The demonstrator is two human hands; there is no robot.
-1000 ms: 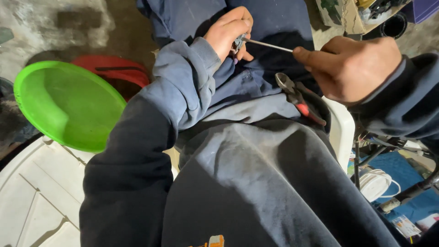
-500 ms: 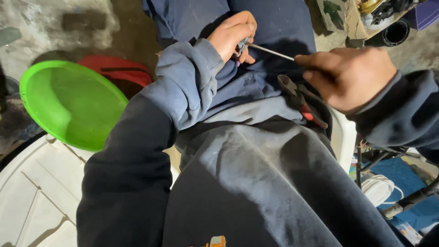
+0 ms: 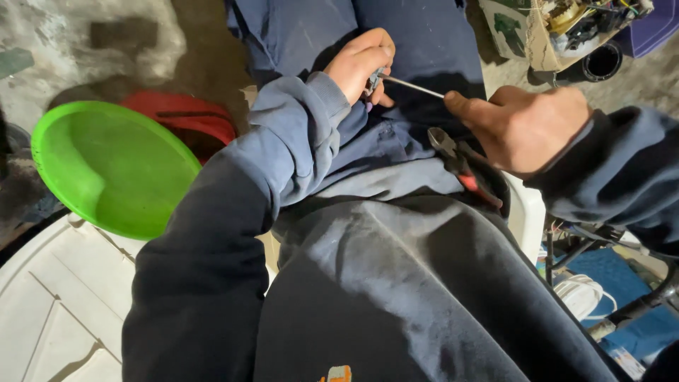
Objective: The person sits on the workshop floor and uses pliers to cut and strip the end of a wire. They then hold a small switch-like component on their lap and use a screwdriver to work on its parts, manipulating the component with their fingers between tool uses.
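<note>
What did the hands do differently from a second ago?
Hardly anything moved. The left hand still pinches a small grey part, and the right hand still holds the thin metal rod running to it. The pliers still lie on the lap, the green bowl beside the chair.

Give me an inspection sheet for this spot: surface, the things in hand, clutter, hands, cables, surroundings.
Surface: no bench; work is done over the lap of a seated person in dark blue clothing, on a white plastic chair.
Things in hand: thin metal rod spanning both hands; small grey part at its left end; red-handled pliers resting on the lap.
Clutter: green plastic basin, red basin behind it, cardboard box of parts.
Hands: left hand closed on the small grey part; right hand pinches the rod.
Cables: white coiled cord lower right.
Surroundings: rough concrete floor.
</note>
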